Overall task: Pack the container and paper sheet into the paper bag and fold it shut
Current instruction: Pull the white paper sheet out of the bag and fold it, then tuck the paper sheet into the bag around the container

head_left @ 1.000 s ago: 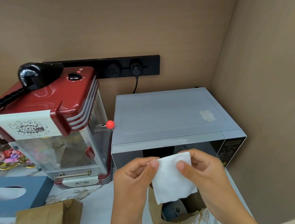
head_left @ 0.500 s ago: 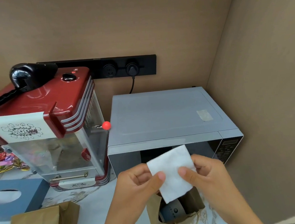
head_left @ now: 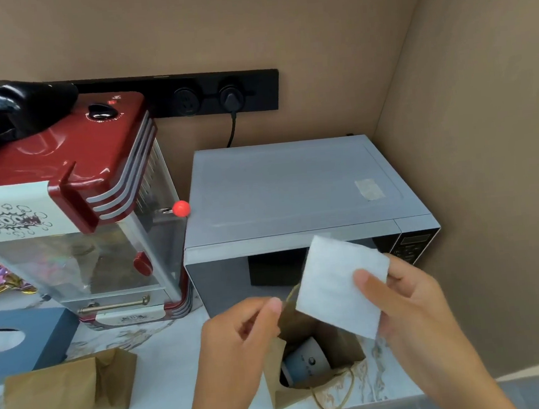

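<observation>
An open brown paper bag [head_left: 279,389] stands on the marble counter in front of the microwave. A blue-grey and white container [head_left: 305,362] lies inside it. My right hand [head_left: 411,309] holds a white paper sheet [head_left: 337,289] by its right edge, tilted just above the bag's mouth. My left hand [head_left: 240,334] is off the sheet, its thumb and fingertip pinched at the bag's left rim. The bag's lower left side is hidden behind that hand.
A grey microwave [head_left: 292,186] fills the back right corner. A red popcorn machine [head_left: 65,189] stands to its left. A second brown paper bag [head_left: 59,389] lies at the front left, behind it a blue tissue box [head_left: 22,340]. Brown walls close the back and right.
My left hand has let go of the sheet and dropped to the bag's rim. My right hand alone now carries the sheet, shifted to the right and tilted.
</observation>
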A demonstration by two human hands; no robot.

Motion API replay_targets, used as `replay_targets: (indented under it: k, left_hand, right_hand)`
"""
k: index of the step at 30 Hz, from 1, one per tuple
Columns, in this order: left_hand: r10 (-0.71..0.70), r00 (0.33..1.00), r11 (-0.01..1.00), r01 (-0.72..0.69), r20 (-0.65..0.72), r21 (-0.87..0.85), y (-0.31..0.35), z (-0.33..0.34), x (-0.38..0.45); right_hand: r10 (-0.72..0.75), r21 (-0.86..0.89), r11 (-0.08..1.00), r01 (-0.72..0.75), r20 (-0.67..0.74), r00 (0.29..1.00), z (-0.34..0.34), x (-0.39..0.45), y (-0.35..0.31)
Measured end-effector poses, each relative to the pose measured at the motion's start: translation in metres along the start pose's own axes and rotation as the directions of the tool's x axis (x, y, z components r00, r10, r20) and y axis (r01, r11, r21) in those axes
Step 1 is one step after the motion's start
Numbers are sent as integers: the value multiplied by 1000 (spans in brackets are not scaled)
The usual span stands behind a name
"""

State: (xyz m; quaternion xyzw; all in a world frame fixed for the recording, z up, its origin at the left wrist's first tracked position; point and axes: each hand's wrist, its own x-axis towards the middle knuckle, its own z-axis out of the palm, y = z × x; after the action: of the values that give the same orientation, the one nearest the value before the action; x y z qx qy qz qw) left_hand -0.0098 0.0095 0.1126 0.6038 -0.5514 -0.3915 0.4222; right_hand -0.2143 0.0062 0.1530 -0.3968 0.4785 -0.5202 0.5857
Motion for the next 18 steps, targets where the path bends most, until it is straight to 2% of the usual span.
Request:
replay_targets:
  k: [2,3,5,7,9,14,18]
  left_hand:
    - [0,994,957,-31,107,289,-11,-3,-2]
    - [-40,983,914,-35,177,404,-15,0,-3]
    - [-92,954,817,-91,284,569,-20,10,-3]
    - [-104,941,765,-132,323,630,-21,20,-2]
    - [-151,942,739,-93,299,667,-24,26,0]
    - [-244,955,781,90,170,618,-40,26,0]
    - [-232,952,841,94,198,532,-48,24,-1]
  right_hand:
    - [9,-294,956,-2,25,1000,-10,1,-9]
    - [37,-448,894,-12,47,998,-14,3,-10]
    - [115,-713,701,-11,97,989,-13,7,-6]
    - [185,-864,504,9,118,976,-6,10,1]
    - [239,-921,388,30,132,962,2,14,9]
    - [356,-964,228,135,212,910,23,17,32]
    - [467,-973,96,211,231,853,41,28,49]
